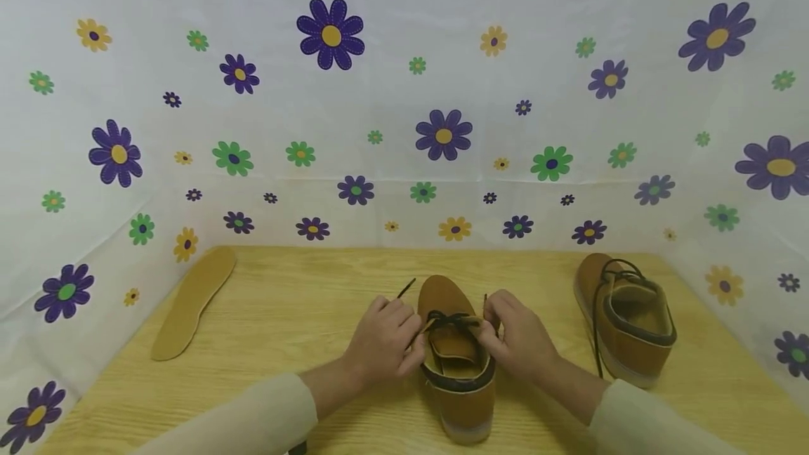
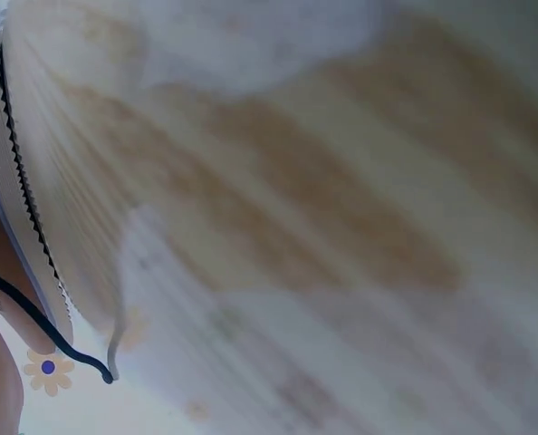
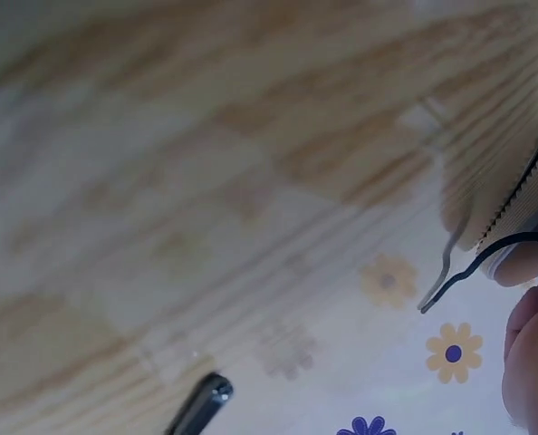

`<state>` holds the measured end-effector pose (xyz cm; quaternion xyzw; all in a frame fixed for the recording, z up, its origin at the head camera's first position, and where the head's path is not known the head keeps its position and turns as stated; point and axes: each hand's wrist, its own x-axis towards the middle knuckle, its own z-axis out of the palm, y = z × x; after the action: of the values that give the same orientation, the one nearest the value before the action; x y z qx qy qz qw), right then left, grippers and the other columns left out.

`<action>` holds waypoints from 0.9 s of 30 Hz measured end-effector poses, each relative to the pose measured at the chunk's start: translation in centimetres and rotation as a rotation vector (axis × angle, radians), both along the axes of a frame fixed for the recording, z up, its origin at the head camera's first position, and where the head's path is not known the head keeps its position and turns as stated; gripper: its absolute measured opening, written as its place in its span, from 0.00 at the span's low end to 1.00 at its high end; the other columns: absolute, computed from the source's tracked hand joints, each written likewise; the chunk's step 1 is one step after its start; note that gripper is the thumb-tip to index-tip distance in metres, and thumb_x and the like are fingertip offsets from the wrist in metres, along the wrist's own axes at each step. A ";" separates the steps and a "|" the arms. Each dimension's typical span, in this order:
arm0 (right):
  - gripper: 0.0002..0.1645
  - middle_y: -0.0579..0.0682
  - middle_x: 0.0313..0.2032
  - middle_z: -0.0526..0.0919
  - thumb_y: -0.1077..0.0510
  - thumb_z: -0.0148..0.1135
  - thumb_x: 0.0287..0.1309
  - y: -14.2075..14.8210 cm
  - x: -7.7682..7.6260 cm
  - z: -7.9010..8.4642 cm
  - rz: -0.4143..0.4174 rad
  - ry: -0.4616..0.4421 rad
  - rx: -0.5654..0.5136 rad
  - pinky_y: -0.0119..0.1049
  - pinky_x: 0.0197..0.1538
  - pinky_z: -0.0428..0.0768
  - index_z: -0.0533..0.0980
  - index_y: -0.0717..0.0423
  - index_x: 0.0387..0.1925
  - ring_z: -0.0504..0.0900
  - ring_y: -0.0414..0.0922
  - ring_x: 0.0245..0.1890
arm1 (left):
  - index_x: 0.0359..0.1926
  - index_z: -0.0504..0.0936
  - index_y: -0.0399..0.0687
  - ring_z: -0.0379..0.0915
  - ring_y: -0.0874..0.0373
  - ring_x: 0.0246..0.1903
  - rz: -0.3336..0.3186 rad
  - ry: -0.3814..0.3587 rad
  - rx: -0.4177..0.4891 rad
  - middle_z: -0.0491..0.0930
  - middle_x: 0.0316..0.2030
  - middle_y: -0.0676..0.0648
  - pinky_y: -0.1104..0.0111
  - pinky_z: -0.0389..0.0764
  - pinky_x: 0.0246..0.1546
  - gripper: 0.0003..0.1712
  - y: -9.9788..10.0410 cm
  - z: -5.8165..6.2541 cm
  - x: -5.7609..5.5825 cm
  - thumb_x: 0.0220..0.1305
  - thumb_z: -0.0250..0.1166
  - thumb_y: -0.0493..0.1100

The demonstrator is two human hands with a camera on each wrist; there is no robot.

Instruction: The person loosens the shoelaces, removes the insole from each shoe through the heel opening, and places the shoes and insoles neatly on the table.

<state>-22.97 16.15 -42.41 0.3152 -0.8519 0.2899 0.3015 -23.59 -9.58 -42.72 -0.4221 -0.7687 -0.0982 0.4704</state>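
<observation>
In the head view, a brown leather shoe [image 1: 460, 399] stands upright between both hands, toe pointing away. Its dark shoelace [image 1: 450, 319] crosses the front of the opening, above the tongue. On the shoe's left side, my left hand [image 1: 387, 337] pinches the lace, and a loose end sticks up beyond the fingers. At the right side, my right hand [image 1: 520, 339] pinches the lace between thumb and fingers, close to the shoe's flap. Fingers hide the exact grip points. Both wrist views show a dark lace end [image 2: 43, 322] curving down beside the sole.
A second brown shoe [image 1: 638, 360] with a trailing lace stands at the right. At the left lies a tan insole [image 1: 194, 304]. Flower-print cloth [image 1: 392, 97] walls surround the wooden table [image 1: 284, 300]. A dark metal-tipped object [image 3: 201, 403] enters the right wrist view from below.
</observation>
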 end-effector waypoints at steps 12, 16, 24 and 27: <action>0.08 0.39 0.23 0.67 0.64 0.53 0.40 0.7 -0.2 -0.2 0.019 0.188 -0.008 0.19 0.24 0.65 0.65 0.49 0.21 0.66 0.33 0.21 | 0.20 0.70 0.52 0.62 0.60 0.21 0.004 -0.031 0.014 0.69 0.18 0.54 0.67 0.65 0.29 0.06 -0.4 0.3 0.3 0.51 0.51 0.41; 0.08 0.40 0.22 0.67 0.65 0.53 0.41 0.5 -0.2 -0.3 0.029 0.209 -0.008 0.20 0.24 0.66 0.64 0.50 0.21 0.65 0.31 0.23 | 0.17 0.66 0.54 0.57 0.60 0.20 -0.016 -0.045 0.023 0.64 0.17 0.56 0.66 0.64 0.29 0.09 0.2 1.1 0.2 0.50 0.52 0.41; 0.09 0.39 0.23 0.68 0.66 0.54 0.42 0.2 -0.1 -0.4 0.050 0.215 -0.012 0.19 0.26 0.69 0.65 0.50 0.23 0.68 0.31 0.24 | 0.19 0.68 0.54 0.58 0.60 0.26 -0.060 -0.172 -0.066 0.64 0.24 0.55 0.68 0.61 0.30 0.14 2.4 3.6 0.2 0.53 0.65 0.47; 0.09 0.39 0.23 0.68 0.66 0.55 0.44 0.1 0.0 -0.4 0.063 0.200 -0.012 0.19 0.26 0.69 0.66 0.51 0.23 0.68 0.30 0.24 | 0.20 0.70 0.57 0.61 0.60 0.34 -0.058 -0.383 -0.127 0.67 0.34 0.54 0.68 0.64 0.36 0.24 3.2 4.6 0.6 0.49 0.75 0.60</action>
<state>-22.97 16.23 -42.81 0.3674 -0.8054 0.2715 0.3776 -23.01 -6.36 -38.13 -0.4465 -0.8362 -0.1416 0.2850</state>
